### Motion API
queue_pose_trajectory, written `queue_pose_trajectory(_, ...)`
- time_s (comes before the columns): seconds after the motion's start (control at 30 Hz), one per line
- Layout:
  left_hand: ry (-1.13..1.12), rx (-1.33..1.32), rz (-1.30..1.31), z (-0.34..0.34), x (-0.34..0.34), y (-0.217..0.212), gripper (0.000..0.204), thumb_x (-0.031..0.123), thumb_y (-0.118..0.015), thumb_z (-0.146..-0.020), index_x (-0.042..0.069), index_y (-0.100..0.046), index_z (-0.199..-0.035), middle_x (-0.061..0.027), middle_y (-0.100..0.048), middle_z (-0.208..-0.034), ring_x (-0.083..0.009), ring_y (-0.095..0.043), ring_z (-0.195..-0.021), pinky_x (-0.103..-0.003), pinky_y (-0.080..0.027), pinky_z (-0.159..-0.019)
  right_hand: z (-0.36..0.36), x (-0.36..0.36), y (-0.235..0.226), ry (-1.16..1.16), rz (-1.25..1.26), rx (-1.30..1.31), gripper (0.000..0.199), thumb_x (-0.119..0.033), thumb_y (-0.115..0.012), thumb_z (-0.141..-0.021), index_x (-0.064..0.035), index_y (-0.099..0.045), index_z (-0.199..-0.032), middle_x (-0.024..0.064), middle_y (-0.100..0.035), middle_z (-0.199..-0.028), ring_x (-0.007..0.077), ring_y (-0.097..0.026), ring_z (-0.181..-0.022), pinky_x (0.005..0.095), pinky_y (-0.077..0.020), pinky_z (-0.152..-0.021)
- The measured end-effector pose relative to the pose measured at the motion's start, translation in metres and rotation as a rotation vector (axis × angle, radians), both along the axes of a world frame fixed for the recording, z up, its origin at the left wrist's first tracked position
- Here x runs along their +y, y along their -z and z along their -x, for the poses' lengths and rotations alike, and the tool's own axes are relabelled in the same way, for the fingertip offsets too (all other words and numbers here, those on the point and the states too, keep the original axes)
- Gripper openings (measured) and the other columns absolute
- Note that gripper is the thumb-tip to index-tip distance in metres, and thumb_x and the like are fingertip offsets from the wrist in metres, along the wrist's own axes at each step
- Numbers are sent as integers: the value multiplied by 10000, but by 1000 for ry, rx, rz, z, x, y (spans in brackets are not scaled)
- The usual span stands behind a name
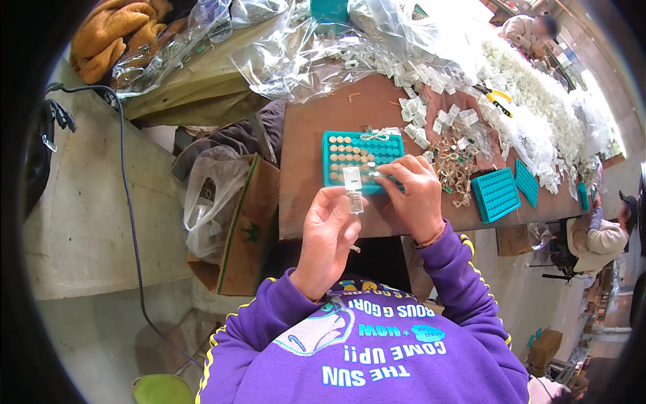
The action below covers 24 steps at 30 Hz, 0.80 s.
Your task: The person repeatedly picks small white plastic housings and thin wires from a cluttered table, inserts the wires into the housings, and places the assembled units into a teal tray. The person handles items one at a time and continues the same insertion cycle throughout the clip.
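My left hand holds a small clear plastic part upright between thumb and fingers, just in front of a teal tray. The tray lies on the brown table; several of its holes hold round tan pieces. My right hand pinches a tiny white piece at the near edge of the tray, close to the clear part. Purple sleeves with yellow stripes cover both forearms.
Heaps of small white plastic parts and clear bags cover the far table. Two more teal trays lie at right beside a tangle of tan pieces. Yellow-handled pliers, a cardboard box at left, other people at right.
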<state>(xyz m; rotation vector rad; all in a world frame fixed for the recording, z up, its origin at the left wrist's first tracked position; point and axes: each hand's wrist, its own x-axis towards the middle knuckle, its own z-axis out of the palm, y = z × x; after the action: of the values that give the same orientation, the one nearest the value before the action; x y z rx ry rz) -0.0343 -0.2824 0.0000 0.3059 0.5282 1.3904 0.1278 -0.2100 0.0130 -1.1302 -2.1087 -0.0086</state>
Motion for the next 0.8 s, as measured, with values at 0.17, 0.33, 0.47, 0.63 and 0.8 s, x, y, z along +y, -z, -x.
queue_pose_trajectory(0.17,20,69,1,-1,0,1,141,170,-559,-995,73,-529,-1093,-82,-627,-980,-82,-540,-725,-183,-410,-567,3,-15,-23,-100,291,302,146,-3,-734,-731,-35,-702,-870,72,-657,-819,189,-640,-725,295,-505,-652)
queue_pose_trajectory(0.33,29,86,-60,-6,1,3,121,157,-596,-975,66,-556,-1044,-57,-639,-965,-110,-594,-788,-223,-471,-658,16,-34,-34,-175,161,300,137,-4,-725,-742,-46,-683,-866,83,-647,-789,233,-640,-705,311,-513,-609)
queue_pose_trajectory(0.47,34,132,-93,-5,-1,3,128,148,-605,-969,58,-554,-1046,-46,-636,-954,-111,-597,-795,-235,-478,-692,15,-34,-36,-214,222,298,135,-7,-723,-755,-40,-671,-875,87,-630,-788,231,-632,-677,314,-502,-594)
queue_pose_trajectory(0.63,21,111,-84,-7,-4,1,117,142,-602,-970,56,-559,-1036,-43,-635,-966,-112,-595,-795,-247,-486,-730,8,-34,-41,-252,397,279,110,-19,-709,-778,-37,-665,-877,85,-614,-778,230,-628,-658,317,-501,-590)
queue_pose_trajectory(0.8,14,-29,-20,-7,-6,-4,105,143,-582,-982,60,-564,-1043,-35,-633,-980,-97,-582,-816,-253,-489,-754,11,-40,-37,-231,104,95,129,-48,-708,-777,-60,-688,-904,71,-646,-798,224,-642,-677,331,-515,-637)
